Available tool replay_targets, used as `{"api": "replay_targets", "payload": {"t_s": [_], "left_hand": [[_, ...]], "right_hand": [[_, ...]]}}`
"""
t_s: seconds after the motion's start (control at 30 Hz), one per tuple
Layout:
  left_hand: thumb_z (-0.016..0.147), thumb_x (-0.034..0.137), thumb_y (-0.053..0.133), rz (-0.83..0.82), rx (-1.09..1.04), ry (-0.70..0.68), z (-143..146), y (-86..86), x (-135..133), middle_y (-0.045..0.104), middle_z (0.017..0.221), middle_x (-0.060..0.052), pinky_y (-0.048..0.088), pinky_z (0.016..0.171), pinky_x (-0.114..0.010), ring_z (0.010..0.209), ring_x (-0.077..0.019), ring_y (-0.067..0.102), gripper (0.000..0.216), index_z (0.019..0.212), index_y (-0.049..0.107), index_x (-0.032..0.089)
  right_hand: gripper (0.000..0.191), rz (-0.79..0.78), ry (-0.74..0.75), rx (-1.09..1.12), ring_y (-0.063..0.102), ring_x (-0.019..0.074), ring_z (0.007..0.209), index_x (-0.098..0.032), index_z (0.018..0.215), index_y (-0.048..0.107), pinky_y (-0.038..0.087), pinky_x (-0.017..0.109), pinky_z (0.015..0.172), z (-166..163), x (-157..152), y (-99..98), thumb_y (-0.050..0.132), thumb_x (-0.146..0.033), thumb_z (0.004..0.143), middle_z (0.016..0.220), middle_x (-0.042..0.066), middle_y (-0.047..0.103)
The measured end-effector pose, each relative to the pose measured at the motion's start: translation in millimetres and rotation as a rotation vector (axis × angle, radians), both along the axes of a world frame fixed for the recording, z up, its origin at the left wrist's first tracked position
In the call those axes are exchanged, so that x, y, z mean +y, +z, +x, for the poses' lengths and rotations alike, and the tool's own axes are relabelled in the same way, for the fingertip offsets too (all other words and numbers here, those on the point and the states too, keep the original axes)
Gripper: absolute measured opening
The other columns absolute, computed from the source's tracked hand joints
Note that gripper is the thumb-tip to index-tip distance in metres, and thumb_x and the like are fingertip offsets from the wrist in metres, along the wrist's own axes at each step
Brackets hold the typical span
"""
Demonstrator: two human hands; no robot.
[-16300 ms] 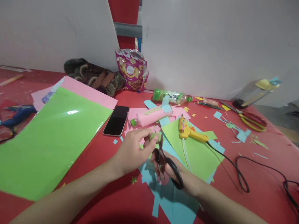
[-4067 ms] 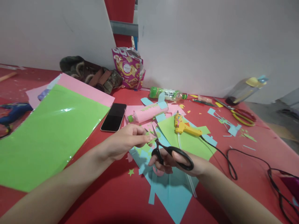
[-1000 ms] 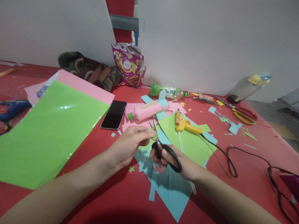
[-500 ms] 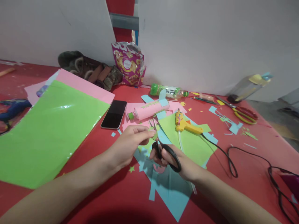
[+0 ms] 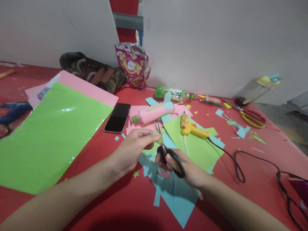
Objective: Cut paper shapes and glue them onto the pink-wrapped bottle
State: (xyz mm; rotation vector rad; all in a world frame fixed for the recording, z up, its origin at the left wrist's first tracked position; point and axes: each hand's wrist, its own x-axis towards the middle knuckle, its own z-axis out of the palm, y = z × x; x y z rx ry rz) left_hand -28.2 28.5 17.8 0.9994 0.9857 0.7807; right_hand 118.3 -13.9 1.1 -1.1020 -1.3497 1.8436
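Observation:
My left hand (image 5: 138,142) pinches a small piece of green paper (image 5: 159,139) between thumb and fingertips. In my right hand (image 5: 176,163) are black-handled scissors (image 5: 177,163), their slightly parted blades pointing up and away beside the green paper. Whether the blades touch the paper is hard to see. Beneath both hands lie blue paper (image 5: 175,199) and green scraps. Just beyond them rests a pink paper-wrapped bottle (image 5: 155,113) on its side, with a green cap and blue paper pieces. A small green paper star (image 5: 136,174) lies on the red table.
A yellow glue gun (image 5: 190,126) with a black cord (image 5: 237,163) lies on green paper to the right. Left are a phone (image 5: 117,117) and green sheets in plastic (image 5: 57,134). Farther back are a snack bag (image 5: 133,65), a green-labelled bottle (image 5: 172,93) and red-yellow scissors (image 5: 252,118).
The scissors' handles have shifted very slightly to the left, their loops a little closer together. My left hand keeps its pinch on the green paper in almost the same spot.

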Motion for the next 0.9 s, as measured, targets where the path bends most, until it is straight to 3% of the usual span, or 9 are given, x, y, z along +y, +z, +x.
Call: {"api": "replay_targets", "payload": {"t_s": [0.6, 0.77, 0.9], "left_hand": [[0.065, 0.028, 0.058, 0.025, 0.038, -0.060, 1, 0.1, 3, 0.034, 0.050, 0.006, 0.023, 0.049, -0.021, 0.049, -0.0064, 0.029, 0.024, 0.050, 0.046, 0.014], [0.067, 0.028, 0.054, 0.079, 0.102, -0.188, 1, 0.1, 4, 0.029, 0.047, 0.006, 0.021, 0.046, -0.021, 0.047, -0.0064, 0.026, 0.029, 0.045, 0.041, 0.014], [0.069, 0.027, 0.051, 0.150, 0.234, -0.372, 1, 2.3, 4, 0.026, 0.046, 0.006, 0.018, 0.044, -0.022, 0.046, -0.0063, 0.024, 0.031, 0.044, 0.037, 0.015]], "right_hand": [[0.050, 0.031, -0.076, -0.060, 0.032, 0.0074, 0.045, -0.014, 0.065, 0.049, 0.025, 0.022, 0.043, -2, 1, 0.0, 0.047, -0.064, 0.065, 0.050, -0.004, 0.037], [0.043, 0.057, -0.197, 0.054, 0.036, 0.0090, 0.051, -0.016, 0.068, 0.047, 0.030, 0.024, 0.049, 3, 4, -8.0, 0.047, -0.059, 0.069, 0.059, -0.003, 0.040], [0.023, 0.054, -0.333, 0.123, 0.042, 0.0096, 0.056, -0.017, 0.073, 0.045, 0.034, 0.024, 0.055, 7, 10, -9.8, 0.057, -0.037, 0.070, 0.064, -0.003, 0.044]]}}
